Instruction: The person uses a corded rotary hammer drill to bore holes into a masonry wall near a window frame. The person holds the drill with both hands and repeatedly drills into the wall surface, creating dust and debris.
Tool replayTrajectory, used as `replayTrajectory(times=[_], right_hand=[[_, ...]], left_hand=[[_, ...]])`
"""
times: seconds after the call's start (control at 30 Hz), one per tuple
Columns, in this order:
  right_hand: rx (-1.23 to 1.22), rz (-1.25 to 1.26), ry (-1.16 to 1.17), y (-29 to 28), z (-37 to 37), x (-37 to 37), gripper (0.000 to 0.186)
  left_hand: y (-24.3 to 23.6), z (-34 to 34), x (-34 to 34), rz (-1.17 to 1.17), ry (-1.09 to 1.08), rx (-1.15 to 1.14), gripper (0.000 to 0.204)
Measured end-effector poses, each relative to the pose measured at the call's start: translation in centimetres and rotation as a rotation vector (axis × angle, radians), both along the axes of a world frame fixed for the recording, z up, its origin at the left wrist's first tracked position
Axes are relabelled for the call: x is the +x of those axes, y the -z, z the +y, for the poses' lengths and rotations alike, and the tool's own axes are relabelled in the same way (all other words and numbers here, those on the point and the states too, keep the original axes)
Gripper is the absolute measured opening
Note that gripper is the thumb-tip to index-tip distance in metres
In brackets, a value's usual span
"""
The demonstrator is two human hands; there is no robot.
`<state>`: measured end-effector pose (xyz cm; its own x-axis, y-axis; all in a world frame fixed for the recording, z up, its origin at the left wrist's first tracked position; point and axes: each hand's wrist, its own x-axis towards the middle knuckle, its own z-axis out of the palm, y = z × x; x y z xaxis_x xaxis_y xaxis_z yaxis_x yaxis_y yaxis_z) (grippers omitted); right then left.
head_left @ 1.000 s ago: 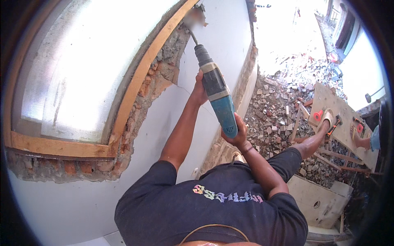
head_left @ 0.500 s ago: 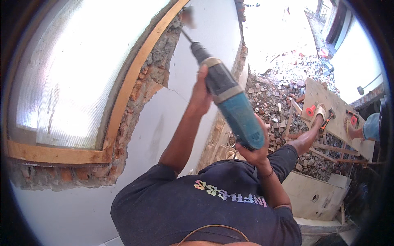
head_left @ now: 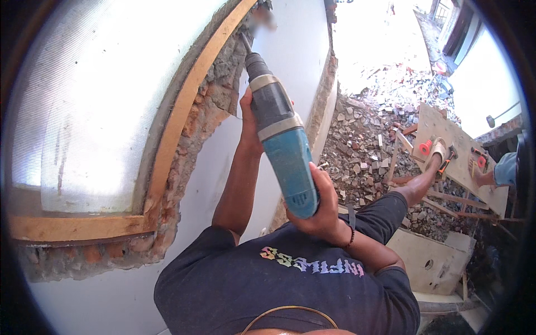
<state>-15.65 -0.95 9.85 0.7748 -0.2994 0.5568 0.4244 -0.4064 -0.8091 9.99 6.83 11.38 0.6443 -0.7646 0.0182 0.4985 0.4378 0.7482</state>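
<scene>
A teal and black demolition hammer (head_left: 286, 159) points up and to the left in both my hands. My left hand (head_left: 249, 120) wraps round the left side of its dark front housing. At the rear end, my right hand (head_left: 324, 209) is closed around the tool's back, its grip mostly hidden. The chisel bit (head_left: 246, 43) reaches the broken masonry edge (head_left: 223, 75) beside a wooden window frame (head_left: 181, 111). Whether the tip touches the masonry is hard to see. A blurred patch lies just past it.
Broken bricks and rubble (head_left: 357, 159) cover the ground to the right. My sandaled foot stands on a wooden board (head_left: 432, 123) beside a hammer (head_left: 447, 160). Another person's foot (head_left: 484, 177) is on the same board. Window glass (head_left: 95, 106) lies to my left.
The demolition hammer has swung left and grown steeper, its bit now closer to the masonry by the frame. Both hands moved left with it, still gripping.
</scene>
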Motion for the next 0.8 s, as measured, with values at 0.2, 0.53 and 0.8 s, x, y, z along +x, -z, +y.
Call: replayTrajectory(times=[0.2,0.53,0.8], right_hand=[[-0.223,-0.021,0.064,4.0,1.8,2.9,0.106],[-0.180,-0.146,0.060,12.2,2.3,6.5,0.106],[0.263,-0.037,0.118,19.0,-1.6,9.1,0.093]], left_hand=[[4.3,0.1,1.2,0.238,0.190,-0.337,0.095],[5.9,0.1,4.6,0.100,0.218,-0.239,0.090],[7.3,-2.8,4.3,-0.227,-0.216,0.304,0.073]])
